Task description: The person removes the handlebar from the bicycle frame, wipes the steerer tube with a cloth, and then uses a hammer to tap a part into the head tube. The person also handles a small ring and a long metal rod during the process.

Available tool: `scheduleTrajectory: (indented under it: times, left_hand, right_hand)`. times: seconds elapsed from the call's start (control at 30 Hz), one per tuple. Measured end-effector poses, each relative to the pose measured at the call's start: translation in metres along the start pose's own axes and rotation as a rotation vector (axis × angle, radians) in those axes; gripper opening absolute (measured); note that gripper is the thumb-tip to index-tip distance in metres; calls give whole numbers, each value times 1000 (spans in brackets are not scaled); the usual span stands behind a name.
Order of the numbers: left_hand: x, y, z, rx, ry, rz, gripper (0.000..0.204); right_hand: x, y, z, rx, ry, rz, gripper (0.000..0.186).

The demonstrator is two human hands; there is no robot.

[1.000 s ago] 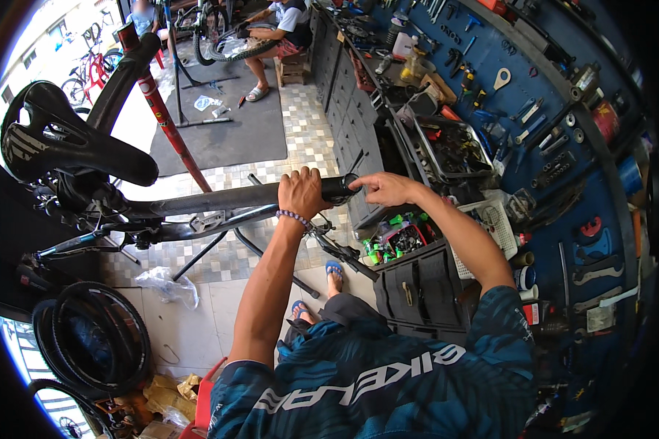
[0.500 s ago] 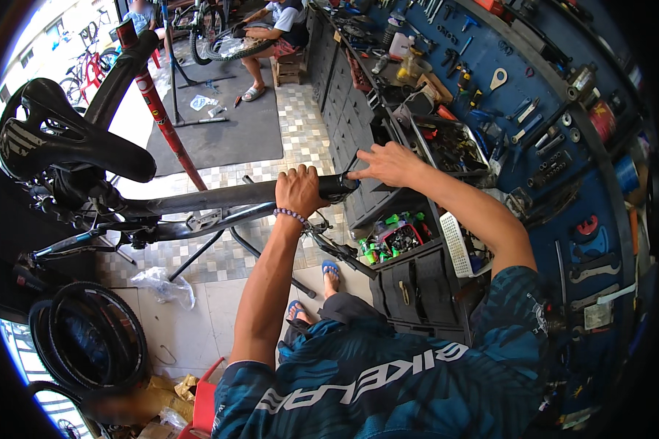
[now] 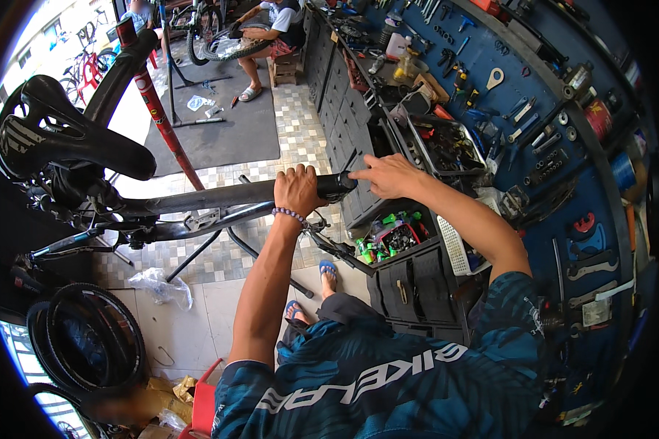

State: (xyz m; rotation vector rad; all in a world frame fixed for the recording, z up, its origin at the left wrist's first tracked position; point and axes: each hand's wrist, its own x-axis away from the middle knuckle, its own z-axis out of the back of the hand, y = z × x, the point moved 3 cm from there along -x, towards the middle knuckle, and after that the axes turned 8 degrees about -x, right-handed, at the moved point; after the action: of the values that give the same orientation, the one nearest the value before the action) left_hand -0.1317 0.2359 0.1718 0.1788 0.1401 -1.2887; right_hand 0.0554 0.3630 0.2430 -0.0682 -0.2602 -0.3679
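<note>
A dark bicycle frame (image 3: pixel 212 196) is held up level in front of me, with its black saddle (image 3: pixel 73 132) at the left. My left hand (image 3: pixel 296 192), a beaded bracelet at its wrist, wraps over the top tube close to the head tube (image 3: pixel 337 185). From the right, my right hand (image 3: pixel 392 176) reaches to the head tube's open end. One finger is stretched out and touches the rim; the fingers are apart, and I see nothing held in them.
A red stand post (image 3: pixel 165 121) rises behind the frame. Tyres (image 3: pixel 88 336) lie at lower left near a plastic bag (image 3: pixel 161 285). At right are a tool-covered workbench, a parts tray (image 3: pixel 447 146) and a blue tool wall (image 3: pixel 520 80). Another person (image 3: pixel 271 36) sits farther off, holding a wheel.
My right hand has shifted slightly, its fingers changing position at the rim of the head tube. My left hand keeps its grip. The view has moved a little.
</note>
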Motion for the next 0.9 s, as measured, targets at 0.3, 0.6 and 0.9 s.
scheduleTrajectory:
  times: [0.3,0.6,0.9]
  left_hand:
    - [1,0,-1,-3,15,0,73]
    - [1,0,-1,-6,26,-7,72]
    - [3,0,-1,-1,8,-13,72]
  right_hand:
    - [-5,9,-28,-992,-150,-188,53]
    - [-2,2,-24,-1723,-239,-407,67]
    - [1,-11,-8,-367,-69,-18,56]
